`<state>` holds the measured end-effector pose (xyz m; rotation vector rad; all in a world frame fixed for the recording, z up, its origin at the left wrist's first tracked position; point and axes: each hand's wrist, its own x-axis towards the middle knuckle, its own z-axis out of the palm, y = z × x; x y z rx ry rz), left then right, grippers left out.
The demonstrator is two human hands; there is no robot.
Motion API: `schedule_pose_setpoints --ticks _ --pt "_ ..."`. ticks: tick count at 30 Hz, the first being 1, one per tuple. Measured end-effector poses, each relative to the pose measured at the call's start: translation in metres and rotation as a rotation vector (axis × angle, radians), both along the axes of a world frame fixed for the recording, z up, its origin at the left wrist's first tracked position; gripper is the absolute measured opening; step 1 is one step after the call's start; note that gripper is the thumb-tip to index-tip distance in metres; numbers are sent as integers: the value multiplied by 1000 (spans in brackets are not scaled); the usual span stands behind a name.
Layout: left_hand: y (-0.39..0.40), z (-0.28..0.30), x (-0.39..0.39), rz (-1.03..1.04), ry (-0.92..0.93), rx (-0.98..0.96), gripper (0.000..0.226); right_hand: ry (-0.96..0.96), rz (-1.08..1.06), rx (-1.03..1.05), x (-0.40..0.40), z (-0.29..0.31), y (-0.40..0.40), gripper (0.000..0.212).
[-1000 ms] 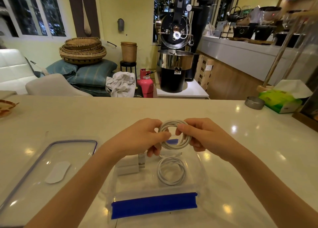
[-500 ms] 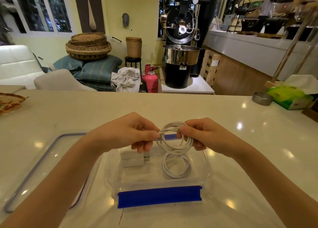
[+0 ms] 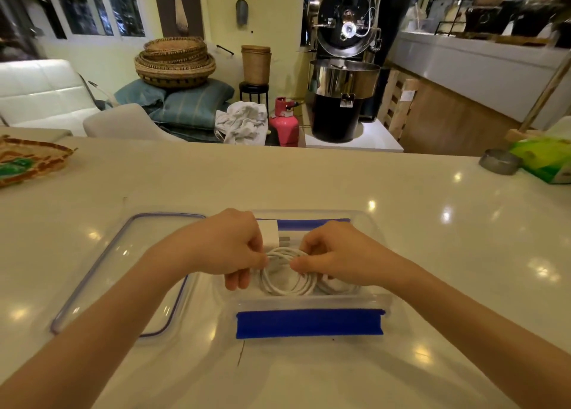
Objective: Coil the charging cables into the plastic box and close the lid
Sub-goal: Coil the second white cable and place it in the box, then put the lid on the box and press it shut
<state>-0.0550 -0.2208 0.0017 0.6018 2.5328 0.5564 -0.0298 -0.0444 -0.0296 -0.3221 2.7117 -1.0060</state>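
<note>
A clear plastic box (image 3: 309,303) with blue tape on its near and far walls sits on the white counter in front of me. My left hand (image 3: 225,251) and my right hand (image 3: 333,254) both pinch a coiled white cable (image 3: 287,279), which is now low inside the box. A second white coil (image 3: 336,286) lies in the box, mostly hidden under my right hand. A white charger plug (image 3: 270,234) rests at the box's far left, beside my left hand. The clear lid (image 3: 102,272) with a purple rim lies flat on the counter to the left of the box.
A woven basket (image 3: 27,161) sits at the counter's far left. A small metal dish (image 3: 499,161) and a green tissue pack (image 3: 547,158) stand at the far right. Beyond the counter are a sofa, cushions, baskets and a large roaster machine.
Both hands have lowered the coiled cable from above the box down into it, beside the other coil. The camera has tipped downward and closer.
</note>
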Motion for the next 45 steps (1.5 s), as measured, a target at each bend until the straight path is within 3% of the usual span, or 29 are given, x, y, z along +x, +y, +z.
schedule_pose_setpoints --ticks 5,10,13,19,28,32,36,40,45 --pt "6 -5 4 -27 97 -167 24 49 -14 146 0 -5 -6 23" --pt "19 -6 13 -149 358 -443 19 32 -34 292 -3 -11 -10 32" --pt "21 -6 16 -187 384 -495 18 23 -20 295 -2 -11 -10 32" --pt "11 -7 16 -101 413 -317 20 107 -23 168 -2 2 -4 20" --pt "-29 -3 7 134 377 397 13 226 42 -40 -25 30 -18 10" --pt "-67 -9 5 328 443 500 15 286 154 -54 -47 45 -44 12" --pt "-105 -25 8 447 533 406 22 268 242 -33 -80 48 -76 14" --pt "-137 -46 6 585 581 173 35 185 292 185 -117 33 -105 23" --pt "-157 -63 9 776 392 -103 66 -49 248 375 -143 12 -133 39"
